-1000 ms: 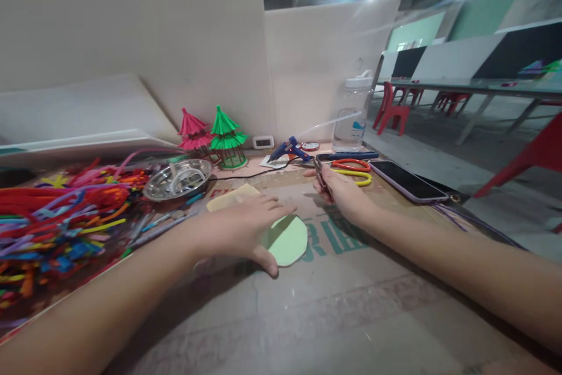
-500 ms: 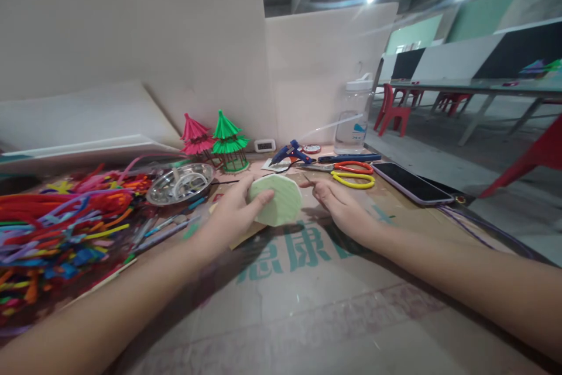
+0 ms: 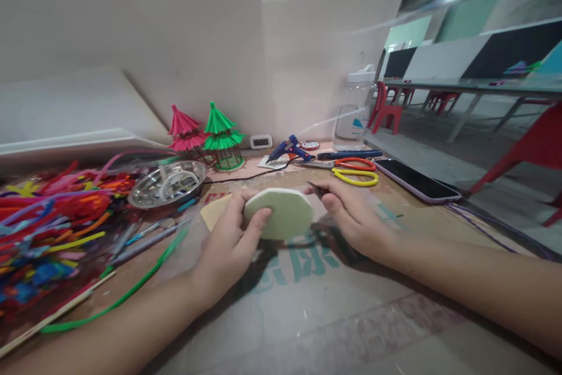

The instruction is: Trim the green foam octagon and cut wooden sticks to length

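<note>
Fingers [image 3: 260,220] of your left hand [image 3: 228,246] are pinched around a pale green panel [image 3: 287,217]: the thumb lies flat on its near face, the others reach behind its left edge. The many-sided panel stands tilted, most of it jutting rightward beyond your grip; you can't tell whether its lower edge touches the worktop [image 3: 351,316]. Your right hand [image 3: 351,216] has its thumb and forefinger closed on a small dark tool [image 3: 314,188], its tip pointing left, near the panel's upper right edge. Behind that hand lie the scissors [image 3: 355,177].
</note>
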### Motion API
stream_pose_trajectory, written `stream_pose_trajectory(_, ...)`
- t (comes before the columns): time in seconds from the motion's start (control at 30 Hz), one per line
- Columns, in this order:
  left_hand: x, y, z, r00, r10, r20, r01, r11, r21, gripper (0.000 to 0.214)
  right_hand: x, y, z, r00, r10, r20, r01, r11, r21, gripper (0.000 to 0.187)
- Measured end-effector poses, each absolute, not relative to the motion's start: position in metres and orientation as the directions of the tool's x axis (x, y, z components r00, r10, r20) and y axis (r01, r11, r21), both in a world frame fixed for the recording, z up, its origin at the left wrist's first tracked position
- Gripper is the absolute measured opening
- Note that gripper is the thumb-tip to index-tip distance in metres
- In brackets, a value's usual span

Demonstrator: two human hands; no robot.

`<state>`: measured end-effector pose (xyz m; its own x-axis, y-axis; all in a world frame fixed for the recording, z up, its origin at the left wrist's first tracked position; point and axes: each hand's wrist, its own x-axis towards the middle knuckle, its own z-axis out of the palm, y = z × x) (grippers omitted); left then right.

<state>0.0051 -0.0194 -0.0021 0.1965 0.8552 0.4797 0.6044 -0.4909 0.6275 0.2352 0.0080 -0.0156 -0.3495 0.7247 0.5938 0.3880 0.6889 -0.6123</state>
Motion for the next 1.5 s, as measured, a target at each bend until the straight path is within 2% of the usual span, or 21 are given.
stream_pose_trajectory(0.1, 0.01, -0.027, 0.0, 0.208, 0.878, 0.431, 0.522, -0.472, 0.71, 0.017, 0.234, 0.004, -0.013, -0.396, 0.783, 0.48, 0.3, 0.604, -0.738, 0.036)
stream_pose_trajectory(0.2, 0.013, -0.031, 0.002, 0.198, 0.889, 0.413, 0.477, -0.456, 0.752, 0.019, 0.232, -0.003, -0.009, -0.416, 0.804, 0.424, 0.265, 0.553, -0.789, 0.03)
stream_pose_trajectory(0.43, 0.008, -0.033, -0.005, 0.16, 0.896, 0.414, 0.596, -0.422, 0.683, 0.025, 0.227, -0.014, -0.003, -0.404, 0.771, 0.492, 0.239, 0.608, -0.757, 0.026)
stream_pose_trajectory(0.53, 0.008, -0.03, -0.008, 0.212, 0.82, 0.531, 0.696, -0.509, 0.507, 0.044, 0.227, -0.013, -0.005, -0.416, 0.76, 0.499, 0.291, 0.631, -0.719, 0.023)
stream_pose_trajectory(0.6, 0.011, -0.028, -0.008, 0.363, 0.713, 0.6, 0.76, -0.599, 0.252, 0.06, 0.226, -0.013, -0.007, -0.423, 0.767, 0.482, 0.317, 0.624, -0.714, 0.022)
stream_pose_trajectory(0.67, 0.015, -0.027, -0.008, 0.537, 0.612, 0.581, 0.759, -0.65, -0.017, 0.072, 0.225, -0.012, -0.009, -0.426, 0.774, 0.469, 0.331, 0.615, -0.716, 0.023)
stream_pose_trajectory(0.7, 0.017, -0.027, -0.008, 0.6, 0.578, 0.553, 0.741, -0.662, -0.114, 0.078, 0.224, -0.011, -0.009, -0.419, 0.78, 0.466, 0.337, 0.61, -0.718, 0.024)
stream_pose_trajectory(0.73, 0.018, -0.027, -0.007, 0.651, 0.552, 0.521, 0.715, -0.676, -0.177, 0.085, 0.224, -0.01, -0.01, -0.406, 0.79, 0.459, 0.341, 0.597, -0.726, 0.026)
stream_pose_trajectory(0.8, 0.02, -0.03, -0.006, 0.731, 0.514, 0.448, 0.647, -0.731, -0.216, 0.098, 0.223, -0.006, -0.012, -0.377, 0.816, 0.437, 0.322, 0.558, -0.765, 0.027)
stream_pose_trajectory(0.83, 0.019, -0.032, -0.004, 0.77, 0.492, 0.405, 0.601, -0.773, -0.204, 0.098, 0.223, -0.004, -0.012, -0.367, 0.828, 0.423, 0.298, 0.535, -0.79, 0.027)
stream_pose_trajectory(0.9, 0.016, -0.036, 0.0, 0.852, 0.403, 0.334, 0.463, -0.878, -0.122, 0.079, 0.224, 0.001, -0.014, -0.351, 0.853, 0.388, 0.246, 0.483, -0.84, 0.027)
stream_pose_trajectory(0.97, 0.011, -0.038, 0.005, 0.888, 0.29, 0.357, 0.318, -0.948, -0.021, 0.049, 0.225, 0.004, -0.015, -0.331, 0.875, 0.352, 0.226, 0.436, -0.871, 0.029)
stream_pose_trajectory(1.03, 0.008, -0.037, 0.008, 0.865, 0.273, 0.421, 0.306, -0.952, -0.012, 0.042, 0.225, 0.005, -0.017, -0.336, 0.88, 0.334, 0.234, 0.422, -0.876, 0.03)
stream_pose_trajectory(1.1, 0.005, -0.035, 0.01, 0.821, 0.356, 0.446, 0.425, -0.903, -0.062, 0.05, 0.225, 0.005, -0.017, -0.374, 0.863, 0.339, 0.236, 0.442, -0.865, 0.027)
stream_pose_trajectory(1.17, 0.003, -0.033, 0.009, 0.806, 0.404, 0.433, 0.463, -0.886, -0.037, 0.043, 0.226, 0.005, -0.017, -0.372, 0.86, 0.348, 0.249, 0.454, -0.856, 0.026)
stream_pose_trajectory(1.23, -0.001, -0.031, 0.007, 0.778, 0.393, 0.49, 0.398, -0.912, 0.099, 0.017, 0.227, 0.007, -0.015, -0.309, 0.869, 0.387, 0.288, 0.474, -0.832, 0.028)
stream_pose_trajectory(1.27, -0.002, -0.03, 0.006, 0.71, 0.418, 0.567, 0.405, -0.901, 0.157, 0.013, 0.228, 0.008, -0.014, -0.273, 0.861, 0.429, 0.322, 0.502, -0.803, 0.029)
stream_pose_trajectory(1.33, -0.003, -0.027, 0.003, 0.48, 0.512, 0.712, 0.492, -0.829, 0.265, 0.019, 0.232, 0.009, -0.012, -0.268, 0.807, 0.526, 0.392, 0.59, -0.706, 0.028)
stream_pose_trajectory(1.37, -0.002, -0.025, 0.002, 0.368, 0.572, 0.733, 0.537, -0.774, 0.335, 0.03, 0.234, 0.008, -0.011, -0.312, 0.763, 0.566, 0.416, 0.645, -0.641, 0.026)
stream_pose_trajectory(1.43, 0.002, -0.02, 0.0, 0.274, 0.731, 0.625, 0.576, -0.645, 0.502, 0.049, 0.238, 0.007, -0.01, -0.437, 0.664, 0.606, 0.425, 0.747, -0.511, 0.021)
stream_pose_trajectory(1.5, 0.006, -0.017, -0.002, 0.292, 0.856, 0.427, 0.593, -0.512, 0.621, 0.039, 0.24, 0.006, -0.011, -0.539, 0.576, 0.615, 0.406, 0.817, -0.41, 0.017)
